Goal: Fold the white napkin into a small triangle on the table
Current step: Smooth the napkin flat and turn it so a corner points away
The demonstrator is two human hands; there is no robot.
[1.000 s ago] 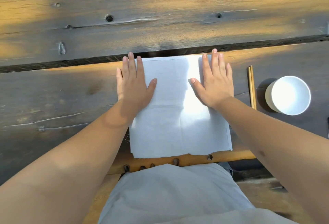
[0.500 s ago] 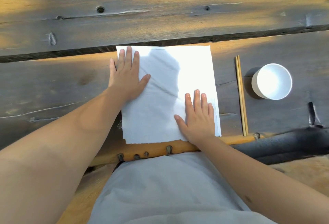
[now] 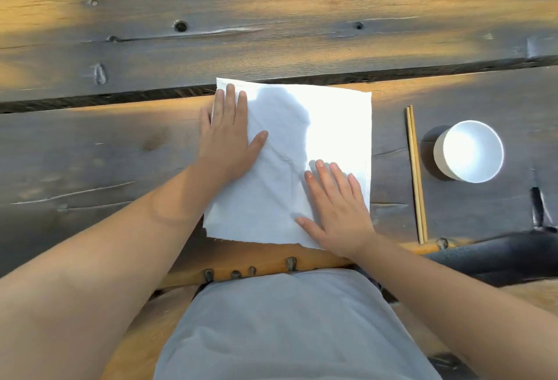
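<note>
Here, napkin (image 3: 302, 144): we see a white square cloth lying flat on the dark wooden table (image 3: 90, 153), its far edge at the gap between planks, near edge frayed, faint creases running across it, sunlit on its right half.
Left hand (image 3: 226, 141): we lay it flat, fingers straight, on the far left corner.
Right hand (image 3: 338, 210): we press it flat, fingers straight, on the near right corner.
Beside: chopsticks (image 3: 416, 174) and a white cup (image 3: 471, 151) lie to the right, apart from the cloth.
</note>
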